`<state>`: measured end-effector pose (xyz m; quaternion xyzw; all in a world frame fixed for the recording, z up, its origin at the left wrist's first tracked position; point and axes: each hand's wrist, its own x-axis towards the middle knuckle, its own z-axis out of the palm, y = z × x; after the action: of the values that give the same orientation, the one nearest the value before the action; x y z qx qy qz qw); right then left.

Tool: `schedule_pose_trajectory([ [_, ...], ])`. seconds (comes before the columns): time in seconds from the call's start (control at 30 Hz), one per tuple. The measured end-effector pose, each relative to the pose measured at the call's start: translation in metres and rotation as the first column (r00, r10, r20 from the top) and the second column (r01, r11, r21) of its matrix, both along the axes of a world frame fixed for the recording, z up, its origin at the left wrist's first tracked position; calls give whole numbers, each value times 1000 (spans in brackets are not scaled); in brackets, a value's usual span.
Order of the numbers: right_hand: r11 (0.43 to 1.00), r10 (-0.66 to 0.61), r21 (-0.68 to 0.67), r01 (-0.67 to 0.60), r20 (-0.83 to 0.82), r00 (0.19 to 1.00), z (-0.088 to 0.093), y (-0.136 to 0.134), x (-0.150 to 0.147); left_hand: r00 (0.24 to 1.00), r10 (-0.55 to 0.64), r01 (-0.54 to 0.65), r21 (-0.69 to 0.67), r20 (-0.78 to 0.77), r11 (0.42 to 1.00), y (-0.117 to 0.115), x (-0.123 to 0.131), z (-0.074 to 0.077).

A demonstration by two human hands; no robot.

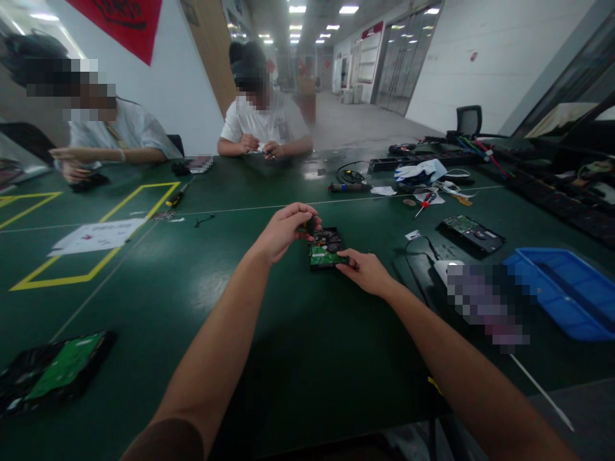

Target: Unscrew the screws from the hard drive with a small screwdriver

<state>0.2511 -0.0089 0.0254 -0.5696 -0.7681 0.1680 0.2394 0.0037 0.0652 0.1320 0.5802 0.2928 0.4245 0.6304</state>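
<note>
A hard drive (325, 248) lies on the green table in front of me, its green circuit board facing up. My right hand (366, 270) grips the drive's near right corner between thumb and fingers. Over the far left corner of the drive, my left hand (291, 232) has its fingers curled around a small dark thing (311, 224) that I cannot make out. Another hard drive (471, 235) rests to the right, and a third hard drive (62, 371), also with a green board, lies at the near left.
A blue tray (571, 291) and a partly blurred flat device (480, 301) stand on the right. Farther back are a red screwdriver (425, 203), white gloves (420, 171) and cables. A yellow screwdriver (177, 195) and paper (98, 235) lie left. Two people sit across the table.
</note>
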Motion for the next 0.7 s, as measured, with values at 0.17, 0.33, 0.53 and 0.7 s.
schedule_pose_trajectory([
  [0.17, 1000, 7, 7, -7, -8, 1000, -2, 1, 1, 1000, 0, 0, 6, -8, 1000, 0, 2, -1],
  [0.33, 1000, 6, 4, -6, -7, 1000, 0, 0, 0, 997, 32, -26, 72, -75, 997, -2, 3, -1],
  [0.53, 1000, 1, -5, -1, -2, 1000, 3, -1, -2, 987, 75, -56, 135, -140, 989, -2, 0, 0],
  [0.7, 1000, 0, -1, 0, -2, 1000, 1, 0, -1, 988, 83, -67, 121, -131, 990, -1, -1, 0],
])
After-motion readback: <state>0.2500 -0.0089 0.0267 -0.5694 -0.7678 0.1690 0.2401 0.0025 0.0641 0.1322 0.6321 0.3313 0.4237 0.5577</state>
